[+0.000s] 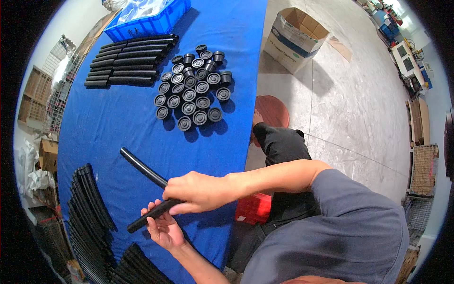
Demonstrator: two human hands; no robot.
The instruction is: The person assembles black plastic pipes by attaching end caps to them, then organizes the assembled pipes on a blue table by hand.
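My right hand (201, 191) is closed around a black tube (144, 167) that slants up to the left over the blue cloth. A second black tube length (151, 217) slants down to the left from under the same hand. Whether the two are joined is hidden by my right hand. Palm up, my left hand (165, 230) holds the lower length between thumb and fingers. Many black tubes (90, 203) lie fanned out at the lower left, with more dark tubes (137, 267) below my left hand.
Black round caps (189, 94) are grouped on the blue-covered table (113, 123), beside stacked black tubes (135, 54). Behind them sits a blue crate (146, 23). Right of the table are a cardboard box (288, 52), a round stool (274, 111) and a red container (253, 208).
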